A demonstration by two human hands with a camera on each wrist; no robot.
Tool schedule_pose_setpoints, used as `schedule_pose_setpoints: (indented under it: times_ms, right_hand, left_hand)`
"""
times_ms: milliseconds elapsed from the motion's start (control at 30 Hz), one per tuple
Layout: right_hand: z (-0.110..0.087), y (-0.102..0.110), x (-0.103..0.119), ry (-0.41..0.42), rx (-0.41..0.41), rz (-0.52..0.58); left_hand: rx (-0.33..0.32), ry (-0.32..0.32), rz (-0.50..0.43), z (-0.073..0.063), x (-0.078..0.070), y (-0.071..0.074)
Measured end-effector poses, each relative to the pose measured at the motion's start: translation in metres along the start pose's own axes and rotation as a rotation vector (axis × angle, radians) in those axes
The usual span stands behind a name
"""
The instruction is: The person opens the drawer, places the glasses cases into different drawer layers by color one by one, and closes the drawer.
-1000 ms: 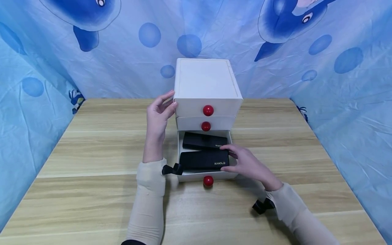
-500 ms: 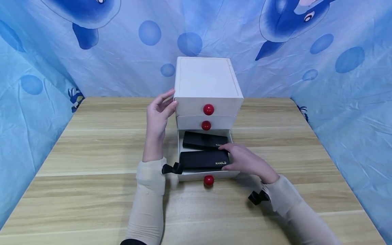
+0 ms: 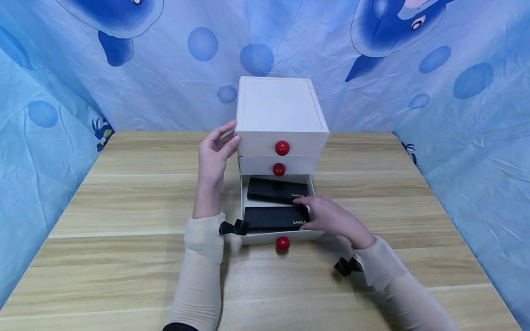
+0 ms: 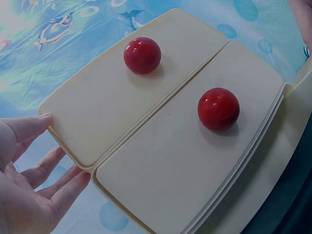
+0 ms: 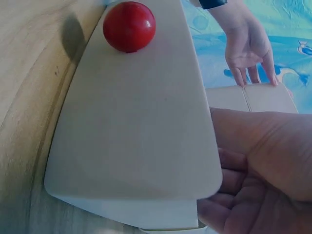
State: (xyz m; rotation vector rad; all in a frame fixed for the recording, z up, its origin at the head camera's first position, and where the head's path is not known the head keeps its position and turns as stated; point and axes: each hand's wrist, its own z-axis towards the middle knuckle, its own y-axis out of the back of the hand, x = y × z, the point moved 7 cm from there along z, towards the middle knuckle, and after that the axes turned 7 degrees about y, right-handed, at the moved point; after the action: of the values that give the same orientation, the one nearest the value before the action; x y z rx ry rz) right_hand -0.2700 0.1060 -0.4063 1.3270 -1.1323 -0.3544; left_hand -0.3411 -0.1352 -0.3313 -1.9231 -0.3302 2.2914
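Note:
A white drawer cabinet (image 3: 281, 105) with red knobs stands at the back of the table. Its bottom drawer (image 3: 265, 238) is pulled out and holds two long black glasses cases with gold lettering: the rear glasses case (image 3: 271, 189), slightly slanted, and the front glasses case (image 3: 273, 218). My left hand (image 3: 213, 158) steadies the cabinet's left side, thumb at the front edge and fingers extended along the side (image 4: 36, 180). Over the drawer's right end, my right hand (image 3: 333, 218) spans the front case's right end, index fingertip in the gap between the cases, thumb near the front edge.
Upper drawers with red knobs (image 4: 142, 55) are closed. The drawer's front panel (image 5: 141, 117) juts toward me over the wooden table (image 3: 136, 257). A blue curtain (image 3: 165, 82) with sea creatures hangs behind. Black straps (image 3: 348, 266) sit at both wrists.
The front glasses case has settled flatter and slightly toward me, so a gap now shows behind it. My right hand has shifted a little left; my left hand stays at the cabinet's side.

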Motion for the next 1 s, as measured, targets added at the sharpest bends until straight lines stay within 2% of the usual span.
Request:
schedule_pose_setpoints:
  times_ms: [67,167,267,400,700,867,1000]
  right_hand:
    - [-0.001,0.000,-0.004,0.000,-0.009,0.063]
    - [-0.003,0.000,-0.012,0.019,-0.029,0.219]
    - [-0.006,0.000,-0.018,0.065,-0.045,0.384]
    - [-0.009,0.000,-0.021,0.116,-0.046,0.542]
    - [-0.015,0.002,-0.016,0.178,-0.083,0.785]
    - [-0.019,0.005,-0.009,0.257,-0.089,0.870]
    - [-0.023,0.004,-0.002,0.325,-0.061,0.981]
  left_hand:
    - [-0.002,0.003,-0.003,0.000,0.000,0.000]
    - [-0.001,0.006,-0.007,0.000,0.001,0.000]
    - [-0.002,0.008,-0.005,0.000,0.001,0.000]
    - [-0.005,0.005,-0.004,0.000,0.001,0.001]
    - [-0.005,0.008,0.001,0.000,0.001,0.001]
    - [0.002,0.009,-0.007,0.000,0.000,0.000]
    - [0.005,0.009,-0.016,0.000,0.001,-0.001]
